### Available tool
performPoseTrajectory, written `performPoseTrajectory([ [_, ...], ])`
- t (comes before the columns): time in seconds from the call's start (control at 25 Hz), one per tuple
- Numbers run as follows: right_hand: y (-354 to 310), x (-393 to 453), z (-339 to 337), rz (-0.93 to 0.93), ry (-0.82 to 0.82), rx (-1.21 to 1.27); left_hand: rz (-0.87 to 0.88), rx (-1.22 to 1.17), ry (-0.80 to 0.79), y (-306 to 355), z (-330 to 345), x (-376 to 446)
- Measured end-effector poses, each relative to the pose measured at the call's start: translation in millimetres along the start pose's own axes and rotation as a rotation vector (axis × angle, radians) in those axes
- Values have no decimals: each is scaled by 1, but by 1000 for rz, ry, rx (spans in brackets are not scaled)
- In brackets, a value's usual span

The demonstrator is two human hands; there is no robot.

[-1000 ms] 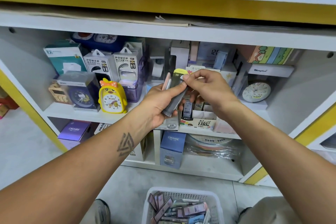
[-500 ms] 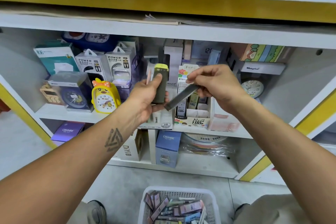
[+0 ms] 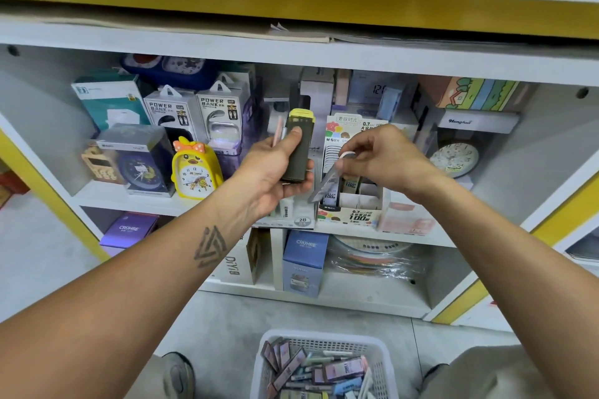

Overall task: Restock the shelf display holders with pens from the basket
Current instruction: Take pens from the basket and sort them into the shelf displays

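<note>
Shelf display holder part filled | right hand pinches slim pack over it | left hand grips dark pack | basket holds many more.

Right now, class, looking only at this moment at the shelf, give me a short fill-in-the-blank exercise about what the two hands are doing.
1. The left hand grips a dark case with a ____ cap.
2. The right hand pinches a slim grey pack over the ____-lead display box.
3. The white basket of stock sits on the ____.
4. The duck-shaped clock is ____ of the left hand.

Missing words: yellow; 0.7; floor; left
</note>
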State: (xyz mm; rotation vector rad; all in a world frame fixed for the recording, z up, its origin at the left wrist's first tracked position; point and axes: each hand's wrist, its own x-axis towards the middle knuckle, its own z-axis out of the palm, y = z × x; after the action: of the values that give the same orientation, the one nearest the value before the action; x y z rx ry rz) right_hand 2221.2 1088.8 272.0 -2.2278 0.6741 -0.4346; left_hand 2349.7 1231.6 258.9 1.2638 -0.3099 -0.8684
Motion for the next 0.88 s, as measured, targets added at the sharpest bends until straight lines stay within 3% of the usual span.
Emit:
performPoseTrajectory([
  [0.2,8,7,6,-108,154,-276,-17,50,-31,-3,-3,-2],
  [0.4,11,2,22,-193,47,-456,-21,66,-70,-7,-2,-3],
  [0.48,11,1,23,-204,82,-504,-21,76,-86,-9,-2,-3],
  [0.56,5,2,19,-194,166,-400,-15,82,-98,-10,0,-3],
  [0.72,-11,0,11,32,186,291,8,139,-108,-17,8,-3],
  [0.88,-11,-5,2,74,142,410,11,159,-153,-25,19,-4],
])
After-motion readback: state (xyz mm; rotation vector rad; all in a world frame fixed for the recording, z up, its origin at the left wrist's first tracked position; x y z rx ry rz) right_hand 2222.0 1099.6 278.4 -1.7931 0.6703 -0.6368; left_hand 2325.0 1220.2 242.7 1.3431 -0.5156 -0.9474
